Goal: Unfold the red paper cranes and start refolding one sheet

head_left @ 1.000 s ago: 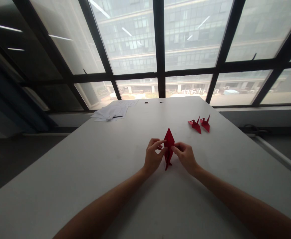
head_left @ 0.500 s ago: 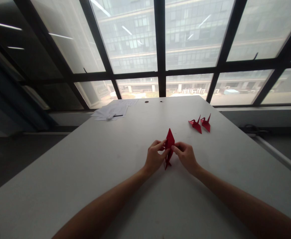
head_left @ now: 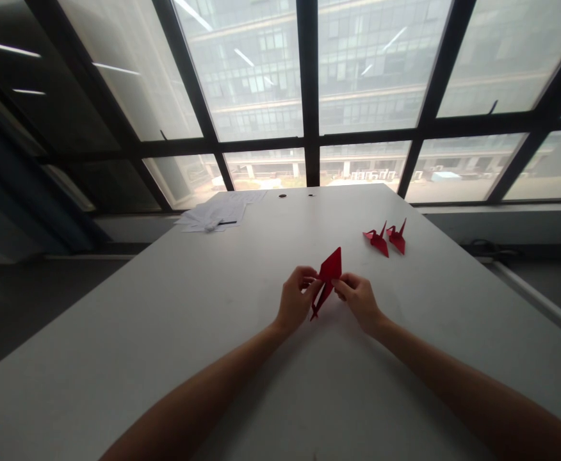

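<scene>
A red folded paper (head_left: pixel 331 264), a long diamond with a split lower part, is held between my two hands over the table. My left hand (head_left: pixel 298 298) pinches its left edge near the middle, thumb in front. On the opposite edge, the thumb and fingers of my right hand (head_left: pixel 358 298) are closed on the same paper. It leans with its upper tip to the right and its narrow split points down to the left. Two red origami cranes (head_left: pixel 377 241) stand close together beyond my right hand.
Loose white sheets (head_left: pixel 216 210) lie at the far left of the white table (head_left: pixel 203 333), with a dark pen (head_left: pixel 227 223) and a crumpled scrap on them. Large windows (head_left: pixel 261 70) rise behind the far edge. A pale pipe (head_left: pixel 540 301) runs beside the table's right side.
The folded paper has tilted: its top tip has swung right and its lower points left, and more of its flat face shows. Both hands still hold it.
</scene>
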`<action>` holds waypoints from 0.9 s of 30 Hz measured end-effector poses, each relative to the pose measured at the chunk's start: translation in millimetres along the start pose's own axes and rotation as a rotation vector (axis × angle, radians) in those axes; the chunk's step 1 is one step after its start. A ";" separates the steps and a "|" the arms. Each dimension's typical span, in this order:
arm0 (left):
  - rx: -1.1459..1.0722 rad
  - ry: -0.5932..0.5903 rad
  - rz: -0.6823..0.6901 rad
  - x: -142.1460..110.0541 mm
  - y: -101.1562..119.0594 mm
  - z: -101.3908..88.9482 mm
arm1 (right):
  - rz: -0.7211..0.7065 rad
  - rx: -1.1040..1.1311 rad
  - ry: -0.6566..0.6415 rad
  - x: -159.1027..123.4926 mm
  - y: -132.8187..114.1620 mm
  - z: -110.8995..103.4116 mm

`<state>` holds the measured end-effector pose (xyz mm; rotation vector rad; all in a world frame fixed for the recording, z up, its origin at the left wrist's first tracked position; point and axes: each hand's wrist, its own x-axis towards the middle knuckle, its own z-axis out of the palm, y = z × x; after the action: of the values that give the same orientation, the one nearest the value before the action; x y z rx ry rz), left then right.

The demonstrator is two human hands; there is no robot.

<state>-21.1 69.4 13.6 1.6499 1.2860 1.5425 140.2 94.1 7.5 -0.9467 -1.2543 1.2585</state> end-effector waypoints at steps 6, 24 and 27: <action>0.185 -0.051 0.113 -4.5 -4.3 2.5 | 0.105 0.161 0.053 6.9 1.1 -3.9; 0.160 -0.106 0.053 -4.9 -9.3 4.8 | 0.093 0.040 0.127 6.8 2.3 -3.8; 0.224 -0.105 0.110 -5.5 -6.9 4.9 | 0.074 -0.001 0.113 5.3 2.0 -2.9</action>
<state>-17.8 68.3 4.1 1.9443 1.3722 1.3932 142.2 100.0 6.0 -1.0594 -1.1408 1.2436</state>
